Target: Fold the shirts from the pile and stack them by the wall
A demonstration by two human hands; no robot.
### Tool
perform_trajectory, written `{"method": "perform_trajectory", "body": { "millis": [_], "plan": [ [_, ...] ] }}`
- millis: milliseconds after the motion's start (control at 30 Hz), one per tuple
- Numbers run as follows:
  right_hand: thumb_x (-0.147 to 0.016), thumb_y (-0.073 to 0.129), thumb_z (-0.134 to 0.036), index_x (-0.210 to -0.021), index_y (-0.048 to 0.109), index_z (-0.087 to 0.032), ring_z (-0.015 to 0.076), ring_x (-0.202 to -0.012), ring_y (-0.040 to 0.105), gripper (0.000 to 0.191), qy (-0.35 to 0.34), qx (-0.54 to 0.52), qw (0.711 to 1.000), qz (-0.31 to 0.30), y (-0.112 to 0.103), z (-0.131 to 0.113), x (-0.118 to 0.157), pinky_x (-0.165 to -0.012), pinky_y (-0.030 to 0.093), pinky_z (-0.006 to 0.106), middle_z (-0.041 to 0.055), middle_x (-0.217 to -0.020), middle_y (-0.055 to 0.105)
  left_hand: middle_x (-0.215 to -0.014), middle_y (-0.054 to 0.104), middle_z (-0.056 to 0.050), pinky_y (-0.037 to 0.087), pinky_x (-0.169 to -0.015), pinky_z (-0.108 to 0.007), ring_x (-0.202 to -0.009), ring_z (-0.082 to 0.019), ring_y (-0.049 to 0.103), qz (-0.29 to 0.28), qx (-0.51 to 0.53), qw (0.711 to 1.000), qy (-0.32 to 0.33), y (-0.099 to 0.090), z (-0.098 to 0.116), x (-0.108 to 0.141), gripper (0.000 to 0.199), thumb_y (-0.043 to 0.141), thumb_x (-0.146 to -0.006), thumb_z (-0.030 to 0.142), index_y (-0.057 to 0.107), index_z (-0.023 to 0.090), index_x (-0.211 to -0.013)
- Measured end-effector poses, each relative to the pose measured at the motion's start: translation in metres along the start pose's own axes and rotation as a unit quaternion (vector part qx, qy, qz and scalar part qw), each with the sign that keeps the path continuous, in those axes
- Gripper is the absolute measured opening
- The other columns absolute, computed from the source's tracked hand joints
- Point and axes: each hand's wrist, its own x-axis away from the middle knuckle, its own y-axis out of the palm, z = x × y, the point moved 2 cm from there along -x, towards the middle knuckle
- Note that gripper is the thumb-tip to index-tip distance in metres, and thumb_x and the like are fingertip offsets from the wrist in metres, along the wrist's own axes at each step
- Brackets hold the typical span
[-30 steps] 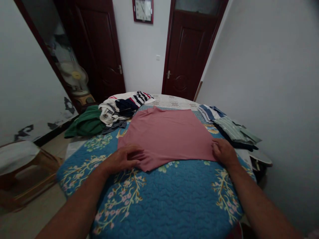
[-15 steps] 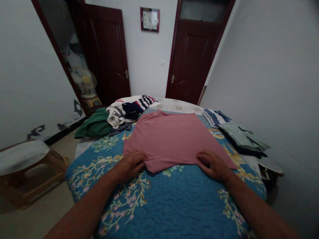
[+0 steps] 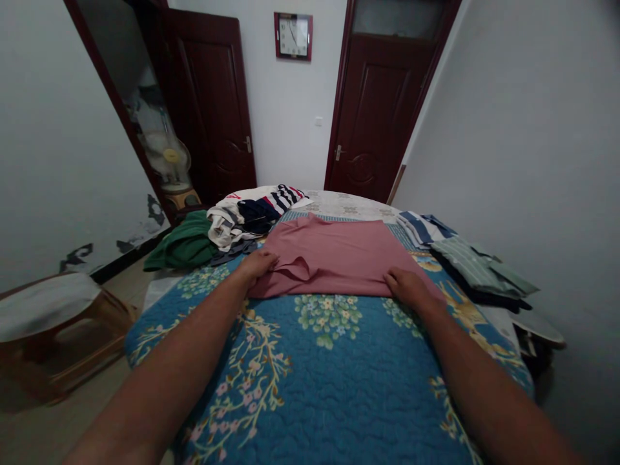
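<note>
Left hand (image 3: 260,263) pinching left part of pink garment (image 3: 343,255), right hand (image 3: 405,287) pinching its near edge; striped clothes (image 3: 420,229) right of garment.

The pink garment (image 3: 351,248) now has its near edge folded over, farther forward.

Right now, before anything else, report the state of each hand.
Left hand: closed, holding the pink cloth by its left side.
Right hand: closed, pinching it nearer the right.

A home; floral quilt (image 3: 339,374), wall clock (image 3: 293,36), fan (image 3: 167,155).
</note>
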Motion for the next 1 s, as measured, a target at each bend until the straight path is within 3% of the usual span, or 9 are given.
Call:
{"method": "perform_trajectory", "body": {
  "millis": [100,167,267,400,600,667,767,900,1000],
  "plan": [
    [-0.108,0.042,-0.047,-0.101,0.074,-0.023,0.0247,-0.092,0.072,0.041,0.011,0.002,1.000,0.016,0.007,0.000,0.005,-0.079,0.046,0.032,0.0120,-0.099,0.079,-0.089,0.077,-0.009,0.049,-0.073,-0.034,-0.082,-0.025,0.066,-0.001,0.050,0.998,0.030,-0.002,-0.011,0.004,0.056,0.072,-0.078,0.069,0.077,0.016,-0.095],
    [-0.106,0.049,-0.050,-0.106,0.075,-0.023,0.0249,-0.094,0.072,0.037,-0.019,-0.006,1.000,0.013,0.008,0.000,0.013,-0.080,0.047,0.032,0.0115,-0.103,0.079,-0.107,0.079,-0.011,0.052,-0.081,-0.034,-0.094,-0.026,0.069,-0.023,0.072,0.996,0.054,-0.006,-0.018,0.012,0.068,0.081,-0.073,0.064,0.076,0.015,-0.121],
    [-0.102,0.055,-0.041,-0.107,0.076,-0.023,0.0248,-0.096,0.071,0.028,-0.047,0.013,0.999,0.003,0.007,0.003,0.020,-0.083,0.047,0.032,0.0117,-0.107,0.078,-0.100,0.077,-0.007,0.051,-0.073,-0.030,-0.083,-0.021,0.068,-0.050,0.041,0.996,0.068,-0.010,-0.029,0.016,0.089,0.085,-0.070,0.050,0.063,0.015,-0.149],
    [-0.105,0.048,-0.032,-0.105,0.076,-0.021,0.0242,-0.096,0.070,0.030,-0.006,0.044,0.999,0.005,0.006,0.003,0.018,-0.084,0.045,0.032,0.0120,-0.106,0.079,-0.087,0.075,-0.004,0.049,-0.067,-0.029,-0.071,-0.019,0.064,0.018,0.006,0.998,0.067,-0.005,-0.041,0.004,0.072,0.071,-0.078,0.043,0.068,0.012,-0.143],
    [-0.109,0.045,-0.038,-0.106,0.075,-0.020,0.0260,-0.095,0.072,0.035,0.081,0.086,0.993,-0.003,0.004,0.003,0.012,-0.081,0.043,0.033,0.0143,-0.106,0.079,-0.118,0.079,-0.012,0.054,-0.094,-0.036,-0.104,-0.027,0.072,0.130,-0.034,0.982,0.135,-0.002,-0.046,-0.013,0.051,0.059,-0.088,0.040,0.075,0.016,-0.131],
    [-0.109,0.046,-0.039,-0.104,0.074,-0.021,0.0262,-0.095,0.071,0.034,0.078,0.084,0.993,-0.010,0.003,0.010,0.012,-0.081,0.043,0.033,0.0139,-0.104,0.079,-0.117,0.079,-0.012,0.054,-0.094,-0.037,-0.104,-0.028,0.072,0.107,-0.045,0.985,0.131,-0.007,-0.044,-0.012,0.054,0.062,-0.087,0.043,0.075,0.015,-0.132],
    [-0.106,0.049,-0.034,-0.104,0.074,-0.021,0.0249,-0.098,0.070,0.028,0.047,0.065,0.997,-0.014,0.003,0.025,0.013,-0.083,0.043,0.032,0.0127,-0.105,0.078,-0.101,0.079,-0.008,0.055,-0.080,-0.034,-0.087,-0.025,0.071,0.015,-0.050,0.992,0.112,-0.018,-0.040,-0.003,0.072,0.071,-0.082,0.051,0.068,0.014,-0.144],
    [-0.103,0.048,-0.029,-0.098,0.071,-0.020,0.0235,-0.096,0.069,0.026,0.024,0.072,0.997,-0.011,0.002,0.038,0.014,-0.082,0.043,0.031,0.0119,-0.103,0.076,-0.091,0.076,-0.004,0.049,-0.067,-0.030,-0.076,-0.022,0.067,-0.100,-0.082,0.983,0.134,-0.029,-0.031,0.012,0.083,0.078,-0.075,0.045,0.063,0.019,-0.153],
    [-0.105,0.042,-0.030,-0.095,0.070,-0.019,0.0241,-0.095,0.069,0.031,0.023,0.082,0.996,-0.002,0.000,0.039,0.015,-0.083,0.044,0.032,0.0125,-0.102,0.076,-0.099,0.078,-0.006,0.052,-0.073,-0.031,-0.084,-0.024,0.069,-0.055,-0.092,0.983,0.148,-0.030,-0.030,0.012,0.064,0.070,-0.081,0.041,0.071,0.020,-0.141]
  ]
}}
